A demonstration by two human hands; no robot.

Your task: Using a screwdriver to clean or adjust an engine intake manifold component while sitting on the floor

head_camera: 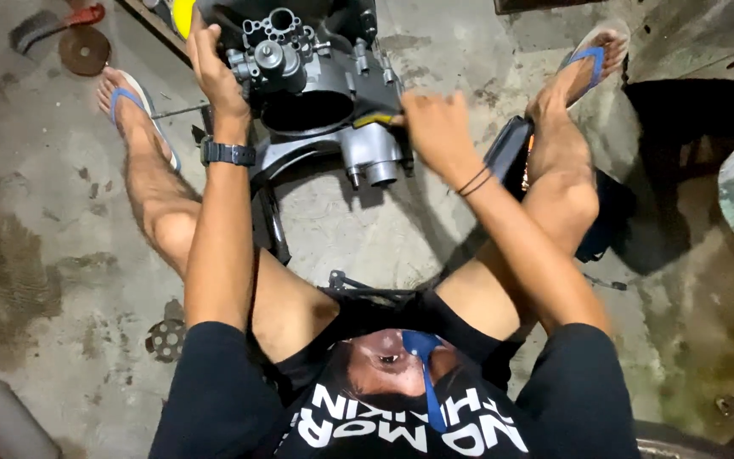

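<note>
At top centre our left hand (212, 72) grips the grey engine casing (316, 93), our right hand (437, 127) fisted around a yellow-handled tool (377, 121) against it.

Both arms stretch forward between the bent, spread knees. The left hand (211, 68) is raised, fingers curled in a loose grip; the right hand (437, 127) is clenched, knuckles up.

Both hands up on the engine (316, 85), left hand (210, 72) on its left side, right hand (435, 127) at its right edge. Legs hem both flanks. Bare concrete floor (358, 229) lies open below the engine, between the knees; a black stand (269, 221) cuts its left side.
</note>
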